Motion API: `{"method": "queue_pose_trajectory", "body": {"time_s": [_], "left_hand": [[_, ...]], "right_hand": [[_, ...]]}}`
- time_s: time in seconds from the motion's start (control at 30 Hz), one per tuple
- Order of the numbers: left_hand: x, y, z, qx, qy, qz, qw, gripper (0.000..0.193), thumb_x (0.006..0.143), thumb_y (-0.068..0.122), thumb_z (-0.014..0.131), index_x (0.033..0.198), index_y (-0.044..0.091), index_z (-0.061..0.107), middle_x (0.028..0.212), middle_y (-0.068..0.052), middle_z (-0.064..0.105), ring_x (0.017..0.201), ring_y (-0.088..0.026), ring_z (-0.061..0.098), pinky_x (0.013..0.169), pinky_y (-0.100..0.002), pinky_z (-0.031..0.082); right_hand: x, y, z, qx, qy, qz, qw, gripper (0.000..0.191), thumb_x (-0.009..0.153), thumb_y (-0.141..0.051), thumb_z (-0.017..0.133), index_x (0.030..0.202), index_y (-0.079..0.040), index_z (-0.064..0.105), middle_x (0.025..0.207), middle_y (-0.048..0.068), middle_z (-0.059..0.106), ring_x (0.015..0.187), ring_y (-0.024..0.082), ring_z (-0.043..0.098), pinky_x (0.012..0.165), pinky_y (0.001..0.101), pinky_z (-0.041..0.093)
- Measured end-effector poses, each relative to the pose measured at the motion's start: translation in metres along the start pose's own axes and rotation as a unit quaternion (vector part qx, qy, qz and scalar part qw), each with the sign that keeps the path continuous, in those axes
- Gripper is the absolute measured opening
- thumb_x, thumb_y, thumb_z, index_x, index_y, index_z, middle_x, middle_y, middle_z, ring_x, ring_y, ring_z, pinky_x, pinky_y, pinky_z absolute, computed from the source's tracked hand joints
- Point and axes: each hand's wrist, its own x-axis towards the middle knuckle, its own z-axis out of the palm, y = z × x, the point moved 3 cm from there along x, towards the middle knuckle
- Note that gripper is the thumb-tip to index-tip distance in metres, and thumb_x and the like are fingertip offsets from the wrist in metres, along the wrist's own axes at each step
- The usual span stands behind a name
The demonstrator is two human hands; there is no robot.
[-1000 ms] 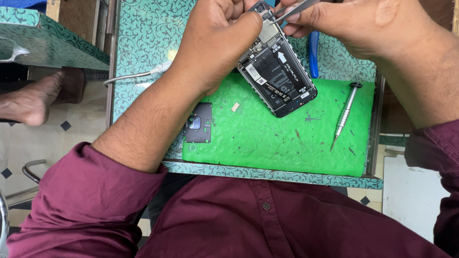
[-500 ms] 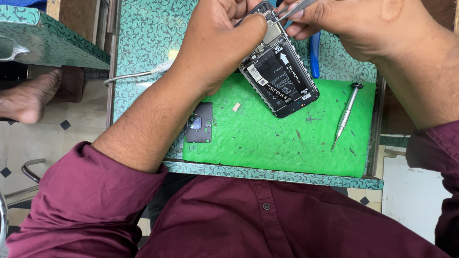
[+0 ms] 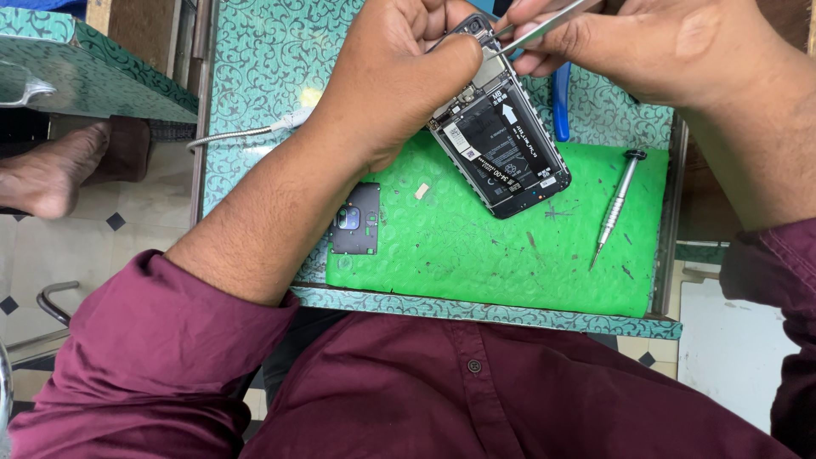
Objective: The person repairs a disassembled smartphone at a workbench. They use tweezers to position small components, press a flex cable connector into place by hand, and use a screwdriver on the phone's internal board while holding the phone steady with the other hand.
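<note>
The phone (image 3: 500, 136), its back cover off and its battery and board showing, is held tilted above the far edge of the green mat (image 3: 501, 255), its lower end hanging just over the mat. The left hand (image 3: 399, 76) grips the phone's upper left side, thumb pressed across the top part of the board. The right hand (image 3: 646, 47) pinches a pair of metal tweezers (image 3: 544, 27), whose tip touches the phone's top end beside the left thumb. Behind the phone, a blue tool (image 3: 561, 102) lies on the patterned worktop (image 3: 255, 76), partly hidden by the right hand. On the mat's right side a silver screwdriver (image 3: 614, 208) lies with its point toward the near edge. A small pale scrap (image 3: 421, 192) sits on the mat near its left part. At the mat's left edge lies a dark back-cover piece (image 3: 355, 219) with a camera window. A grey cable (image 3: 242, 133) runs off the worktop's left edge.
</note>
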Motion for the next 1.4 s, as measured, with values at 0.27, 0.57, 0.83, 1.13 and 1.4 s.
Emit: {"method": "queue_pose_trajectory", "body": {"time_s": [0.27,0.57,0.83,1.13,1.4], "left_hand": [[0.0,-0.002,0.0,-0.014,-0.003,-0.005,1.0,0.011,0.1,-0.003,0.057,0.11,-0.006,0.063,0.1,-0.008,0.073,0.086,-0.01,0.068,0.075,-0.027,0.057],[0.0,-0.002,0.0,-0.027,-0.008,-0.019,0.999,0.01,0.101,-0.003,0.058,0.108,-0.007,0.064,0.096,-0.008,0.073,0.081,-0.01,0.067,0.072,-0.027,0.055],[0.0,-0.001,0.001,-0.016,-0.01,-0.01,1.0,0.011,0.1,-0.002,0.058,0.108,-0.006,0.065,0.098,-0.008,0.074,0.083,-0.009,0.069,0.074,-0.027,0.057],[0.0,0.001,0.004,-0.009,0.016,-0.008,1.0,0.009,0.1,0.0,0.064,0.107,-0.005,0.066,0.097,-0.007,0.074,0.082,-0.008,0.068,0.072,-0.025,0.056],[-0.001,0.001,0.002,-0.034,0.017,-0.026,0.999,0.007,0.096,-0.003,0.063,0.102,-0.005,0.066,0.092,-0.006,0.072,0.078,-0.009,0.066,0.069,-0.026,0.054]], "right_hand": [[0.0,-0.008,0.004,-0.05,0.022,0.006,0.998,0.019,0.101,-0.003,0.062,0.119,0.003,0.067,0.109,0.012,0.071,0.101,0.019,0.072,0.091,0.0308,0.062],[-0.004,-0.024,0.007,-0.094,0.013,-0.013,0.995,0.022,0.098,-0.005,0.064,0.118,0.003,0.067,0.109,0.013,0.071,0.102,0.02,0.072,0.092,0.0311,0.061],[-0.003,-0.018,0.006,-0.049,0.037,0.022,0.998,0.022,0.096,0.001,0.062,0.118,0.003,0.066,0.111,0.012,0.071,0.102,0.02,0.073,0.094,0.032,0.062],[-0.008,-0.018,0.004,-0.026,-0.001,-0.04,0.999,0.021,0.103,-0.002,0.064,0.124,0.004,0.065,0.117,0.013,0.07,0.109,0.021,0.071,0.101,0.0332,0.061],[-0.006,-0.019,0.008,-0.016,0.006,-0.017,1.0,0.023,0.101,-0.002,0.063,0.124,0.003,0.064,0.116,0.012,0.07,0.107,0.02,0.072,0.099,0.0324,0.062]]}}
